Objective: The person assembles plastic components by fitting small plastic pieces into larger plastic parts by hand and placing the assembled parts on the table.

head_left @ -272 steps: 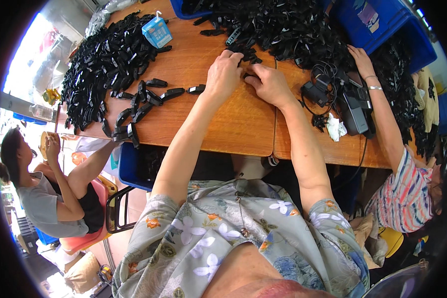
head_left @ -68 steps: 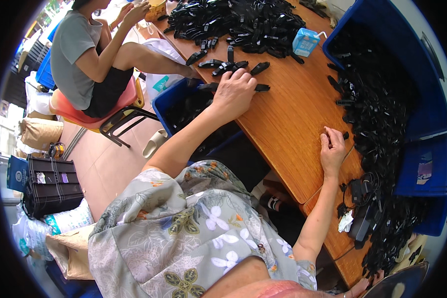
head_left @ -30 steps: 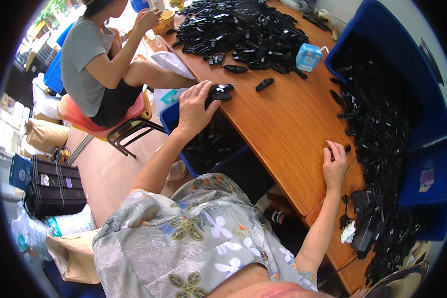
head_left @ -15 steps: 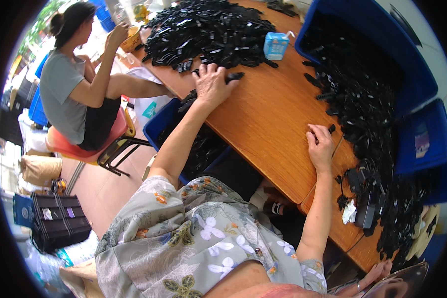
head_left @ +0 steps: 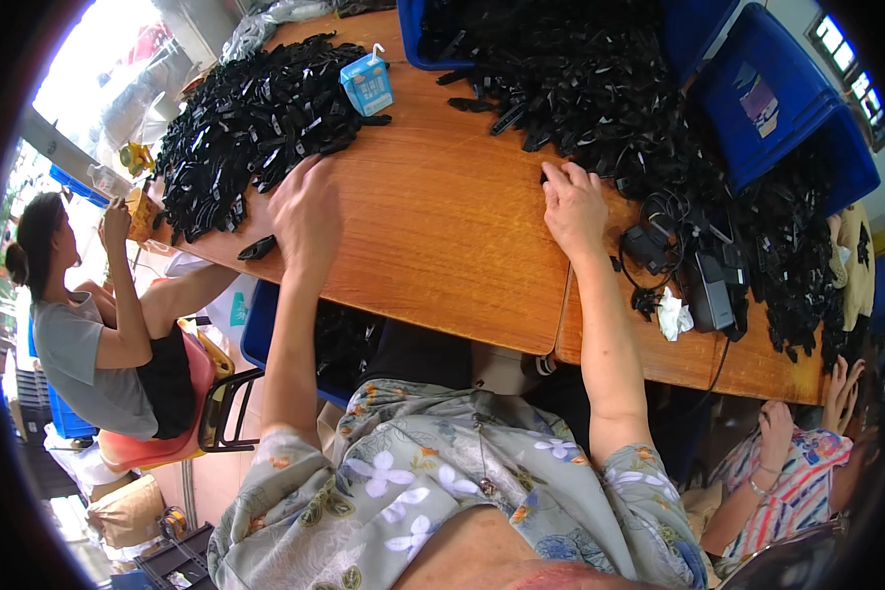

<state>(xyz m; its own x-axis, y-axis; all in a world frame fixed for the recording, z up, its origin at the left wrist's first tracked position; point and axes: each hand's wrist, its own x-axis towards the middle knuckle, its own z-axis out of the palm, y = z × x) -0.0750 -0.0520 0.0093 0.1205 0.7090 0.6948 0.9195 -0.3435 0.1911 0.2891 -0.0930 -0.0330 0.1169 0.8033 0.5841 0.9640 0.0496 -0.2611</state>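
My left hand, slightly smeared by motion, is over the table's left part with its fingers stretched toward the pile of small black pieces. Nothing shows in its grasp. A single black piece lies left of that wrist, near the table edge. Farther right, my right hand is bent over the wood, beside the larger heap of black pieces. Its fingers curl inward, with a small dark bit showing at one fingertip; what they pinch is mostly hidden. The pieces look like short black straps, too small to tell exactly.
A blue drink carton with a straw stands beside the left pile. Blue bins are at the back right. A black power adapter, cables and crumpled white tissue lie right. One person sits left; another's hands show lower right.
The view has swung to the right. My left hand has moved back from the pile's edge, leaving a black piece by the table edge. My right hand has moved farther forward, beside the larger heap.
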